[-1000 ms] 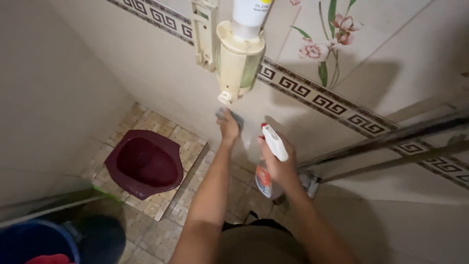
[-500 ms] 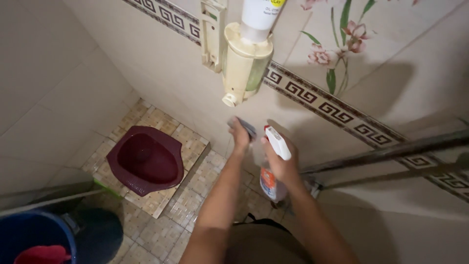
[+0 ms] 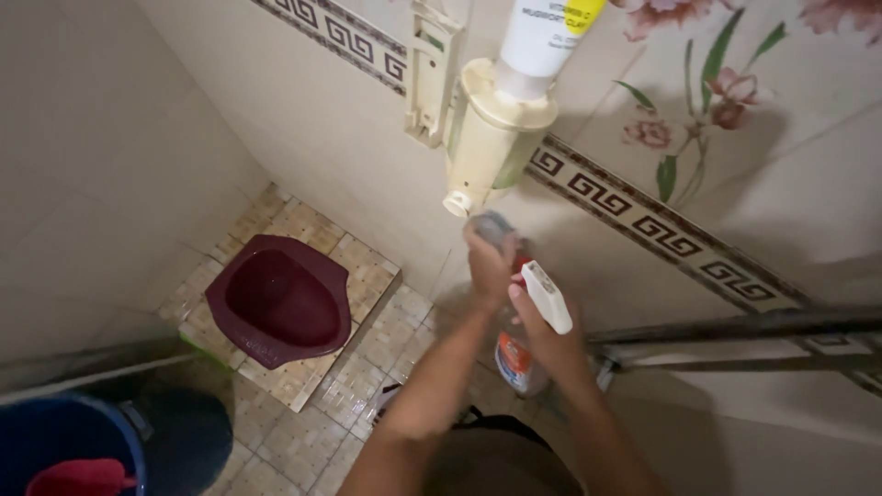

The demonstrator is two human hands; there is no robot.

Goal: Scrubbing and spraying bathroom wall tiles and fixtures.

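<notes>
My left hand (image 3: 488, 262) presses a grey-blue cloth (image 3: 493, 224) flat against the tiled wall, just below a cream wall-mounted dispenser (image 3: 487, 138) that carries an upturned white bottle (image 3: 544, 37). My right hand (image 3: 551, 340) grips a spray bottle (image 3: 520, 354) with a white trigger head (image 3: 548, 296) and an orange and white body. It is held upright, close to my left wrist and a little off the wall.
A dark red squat toilet pan (image 3: 278, 301) sits in a raised tiled step at lower left. A blue bucket (image 3: 64, 450) with a red scoop stands at the bottom left corner. A dark metal rail (image 3: 735, 326) runs along the wall at right.
The view has drifted left and down, so the dispenser now sits further right in frame. My left hand with the cloth has shifted slightly along the wall under the dispenser. The spray bottle stays held.
</notes>
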